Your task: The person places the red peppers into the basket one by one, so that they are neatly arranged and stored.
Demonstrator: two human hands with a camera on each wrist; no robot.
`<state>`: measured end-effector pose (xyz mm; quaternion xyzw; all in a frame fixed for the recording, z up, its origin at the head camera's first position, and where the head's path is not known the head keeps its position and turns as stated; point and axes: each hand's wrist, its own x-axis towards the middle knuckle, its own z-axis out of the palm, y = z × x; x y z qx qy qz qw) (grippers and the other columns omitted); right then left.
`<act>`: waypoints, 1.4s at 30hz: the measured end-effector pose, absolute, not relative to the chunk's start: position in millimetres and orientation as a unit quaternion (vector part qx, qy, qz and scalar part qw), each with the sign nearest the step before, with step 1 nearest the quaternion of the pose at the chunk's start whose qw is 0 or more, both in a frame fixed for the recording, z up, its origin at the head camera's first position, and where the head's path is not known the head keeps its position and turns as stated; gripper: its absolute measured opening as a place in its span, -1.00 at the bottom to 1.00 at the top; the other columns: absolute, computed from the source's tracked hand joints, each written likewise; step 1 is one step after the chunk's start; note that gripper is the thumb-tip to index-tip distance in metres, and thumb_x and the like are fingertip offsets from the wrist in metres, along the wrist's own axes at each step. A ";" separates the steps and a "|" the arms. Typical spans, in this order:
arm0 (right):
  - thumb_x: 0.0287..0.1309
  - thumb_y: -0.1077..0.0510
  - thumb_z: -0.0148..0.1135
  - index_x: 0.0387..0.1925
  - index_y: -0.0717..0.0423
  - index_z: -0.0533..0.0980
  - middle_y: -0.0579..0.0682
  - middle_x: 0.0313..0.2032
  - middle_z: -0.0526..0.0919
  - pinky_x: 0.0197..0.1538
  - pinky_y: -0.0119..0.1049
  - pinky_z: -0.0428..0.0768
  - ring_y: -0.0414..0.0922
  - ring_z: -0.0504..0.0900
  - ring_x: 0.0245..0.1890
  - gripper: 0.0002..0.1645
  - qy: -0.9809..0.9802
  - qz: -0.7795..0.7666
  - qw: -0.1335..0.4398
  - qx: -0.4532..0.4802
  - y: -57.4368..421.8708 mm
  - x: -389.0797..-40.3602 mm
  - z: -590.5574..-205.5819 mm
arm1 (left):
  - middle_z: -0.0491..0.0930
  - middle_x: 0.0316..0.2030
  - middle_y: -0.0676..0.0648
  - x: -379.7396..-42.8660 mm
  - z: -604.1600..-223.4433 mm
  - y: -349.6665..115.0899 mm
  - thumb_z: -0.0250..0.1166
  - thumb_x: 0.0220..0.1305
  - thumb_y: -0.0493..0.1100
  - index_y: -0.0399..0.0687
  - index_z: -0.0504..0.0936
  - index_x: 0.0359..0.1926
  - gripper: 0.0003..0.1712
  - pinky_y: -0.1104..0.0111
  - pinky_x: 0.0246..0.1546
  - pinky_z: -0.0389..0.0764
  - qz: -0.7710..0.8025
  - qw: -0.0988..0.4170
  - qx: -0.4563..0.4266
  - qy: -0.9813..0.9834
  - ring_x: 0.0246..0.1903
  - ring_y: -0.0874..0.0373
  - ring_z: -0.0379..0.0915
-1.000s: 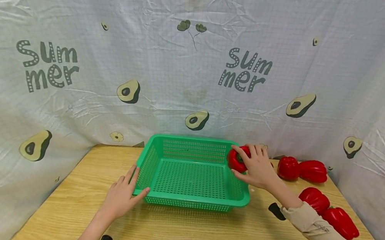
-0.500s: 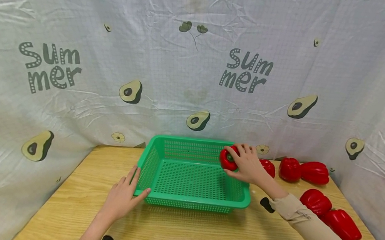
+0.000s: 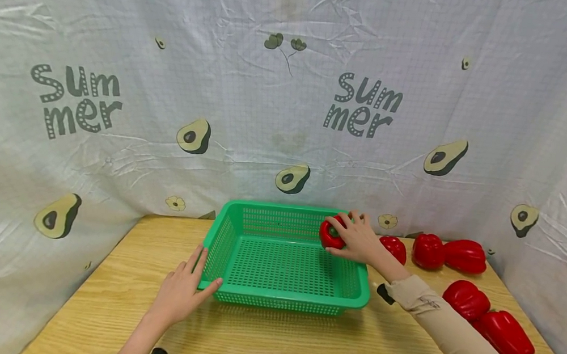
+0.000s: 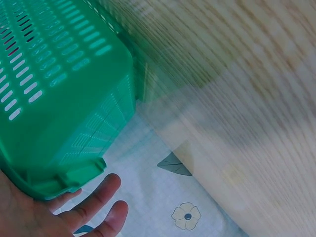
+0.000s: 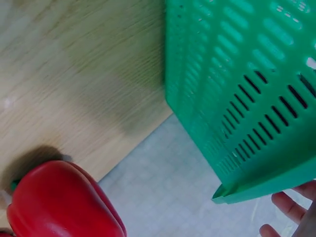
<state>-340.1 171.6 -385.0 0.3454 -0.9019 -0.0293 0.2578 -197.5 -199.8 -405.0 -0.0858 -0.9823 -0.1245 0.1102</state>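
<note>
A green plastic basket (image 3: 282,295) with slotted walls stands on the wooden table. Inside its back right corner, my right hand (image 3: 361,242) grips a red bell pepper (image 3: 328,237) from above, green stem end facing the middle of the basket. My left hand (image 3: 177,293) rests at the left front corner, fingers along the rim and thumb over the front edge. Straight fingers (image 4: 94,202) show past the basket's rim in the left wrist view. From the right wrist, the basket wall (image 5: 207,128) hides the held pepper and most of that hand.
One red bell pepper (image 3: 393,248) lies just right of the basket. Two others, a rounder pepper (image 3: 428,251) and a longer pepper (image 3: 466,256), lie at the back right. Another pair of peppers (image 3: 506,335) sits nearer the right edge. A printed curtain (image 3: 249,111) hangs behind the table.
My right hand has carried the bell pepper leftward from above the basket's right rim into the back right corner, uncovering a pepper on the table. The left hand has stayed put.
</note>
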 end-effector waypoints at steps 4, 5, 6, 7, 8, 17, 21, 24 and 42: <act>-0.13 -0.34 0.20 0.13 -0.04 0.33 0.09 -0.07 0.45 -0.14 0.09 0.32 0.09 0.34 -0.14 -0.19 -0.905 -0.036 0.240 0.350 170.3 -345.1 -388.6 | -0.01 0.35 -0.23 -196.9 -405.6 -199.6 -0.02 0.20 0.27 -0.26 0.02 0.34 -0.10 -0.13 -0.15 0.39 -0.125 0.116 -0.087 -0.981 0.09 -0.30 0.27; -0.14 -0.33 0.21 0.13 -0.03 0.33 0.09 -0.07 0.45 -0.13 0.10 0.32 0.09 0.34 -0.13 -0.19 -0.906 -0.036 0.233 0.352 169.7 -346.1 -389.1 | -0.01 0.35 -0.23 -197.1 -405.8 -199.7 -0.02 0.21 0.27 -0.26 0.02 0.34 -0.10 -0.13 -0.15 0.39 -0.125 0.118 -0.087 -0.981 0.09 -0.29 0.27; -0.14 -0.33 0.21 0.13 -0.03 0.33 0.09 -0.07 0.45 -0.12 0.11 0.32 0.08 0.33 -0.12 -0.19 -0.907 -0.039 0.226 0.354 169.1 -347.0 -389.5 | -0.01 0.35 -0.23 -197.3 -406.2 -200.0 -0.02 0.21 0.28 -0.26 0.02 0.34 -0.10 -0.13 -0.15 0.39 -0.125 0.120 -0.088 -0.981 0.09 -0.29 0.28; -0.13 -0.34 0.20 0.13 -0.02 0.33 0.09 -0.06 0.45 -0.11 0.12 0.31 0.08 0.33 -0.11 -0.18 -0.908 -0.044 0.218 0.355 168.5 -348.0 -390.1 | 0.00 0.35 -0.23 -197.7 -406.5 -200.2 -0.03 0.21 0.28 -0.25 0.02 0.34 -0.10 -0.14 -0.15 0.39 -0.124 0.121 -0.088 -0.981 0.08 -0.29 0.28; -0.13 -0.33 0.21 0.13 -0.01 0.33 0.09 -0.07 0.45 -0.10 0.12 0.30 0.07 0.32 -0.11 -0.18 -0.910 -0.043 0.209 0.356 167.9 -348.7 -390.2 | -0.01 0.35 -0.22 -198.0 -406.9 -200.4 -0.02 0.20 0.28 -0.25 0.03 0.34 -0.10 -0.14 -0.16 0.39 -0.124 0.122 -0.088 -0.981 0.08 -0.29 0.28; -0.13 -0.33 0.21 0.16 -0.04 0.28 0.06 -0.06 0.43 -0.02 0.16 0.23 0.05 0.26 -0.05 -0.16 -0.919 -0.067 0.141 0.363 163.6 -354.9 -389.2 | 0.01 0.35 -0.21 -199.4 -408.6 -200.3 -0.04 0.19 0.30 -0.23 0.03 0.34 -0.09 -0.13 -0.16 0.40 -0.124 0.123 -0.089 -0.981 0.08 -0.28 0.29; -0.11 -0.34 0.19 0.17 -0.02 0.26 0.07 -0.04 0.42 0.00 0.17 0.23 0.06 0.27 -0.03 -0.15 -0.922 -0.075 0.123 0.359 162.0 -357.9 -388.2 | 0.01 0.35 -0.22 -199.6 -408.0 -199.9 -0.03 0.20 0.29 -0.24 0.03 0.34 -0.10 -0.14 -0.15 0.39 -0.126 0.122 -0.088 -0.981 0.09 -0.31 0.28; -0.10 -0.35 0.17 0.17 0.00 0.26 0.09 -0.04 0.42 -0.02 0.19 0.23 0.06 0.27 -0.04 -0.15 -0.923 -0.082 0.113 0.358 160.3 -359.1 -388.0 | 0.02 0.34 -0.22 -199.8 -407.8 -199.8 -0.02 0.20 0.28 -0.24 0.03 0.34 -0.10 -0.14 -0.15 0.39 -0.125 0.124 -0.087 -0.980 0.08 -0.31 0.29; -0.07 -0.34 0.15 0.20 -0.04 0.24 0.14 -0.03 0.39 -0.01 0.19 0.19 0.07 0.23 -0.02 -0.16 -0.936 -0.076 0.080 0.334 155.7 -359.2 -393.6 | -0.02 0.35 -0.21 -199.6 -407.5 -199.2 -0.05 0.21 0.30 -0.23 0.02 0.34 -0.10 -0.16 -0.14 0.38 -0.126 0.115 -0.084 -0.982 0.08 -0.34 0.27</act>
